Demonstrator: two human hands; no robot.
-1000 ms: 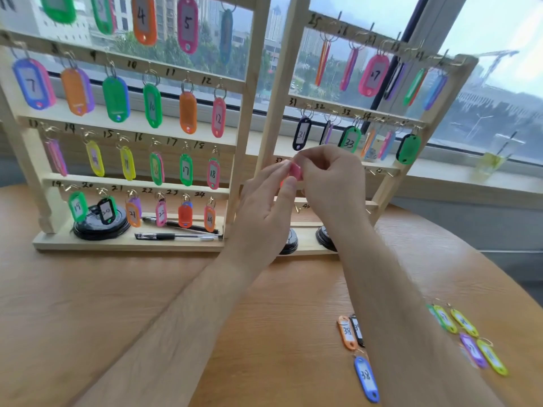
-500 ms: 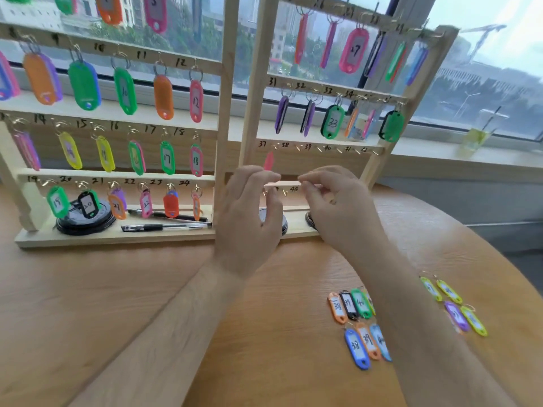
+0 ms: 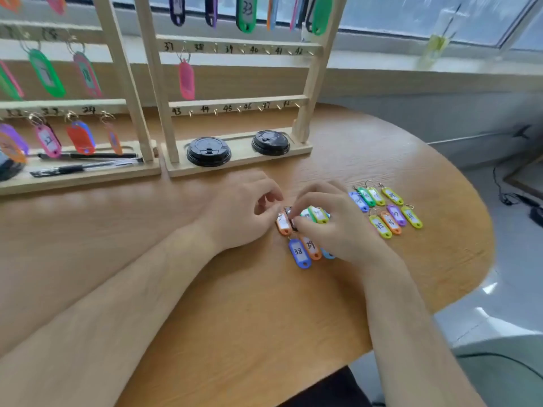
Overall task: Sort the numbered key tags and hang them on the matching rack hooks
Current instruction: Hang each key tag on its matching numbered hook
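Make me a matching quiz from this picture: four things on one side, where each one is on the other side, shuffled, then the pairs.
1 pink plastic key tag
2 blue plastic key tag marked 38
3 left round black plastic lid
4 green plastic key tag marked 33

A flat on the wooden table
B on the base of the wooden rack
C hanging at hook 37
D hanging one row above hook 37

Pairs: 1-C, 2-A, 3-B, 4-D

Hooks (image 3: 216, 50) 38 to 48 seem free; 2 black lids (image 3: 208, 151) crowd the rack base (image 3: 241, 162).
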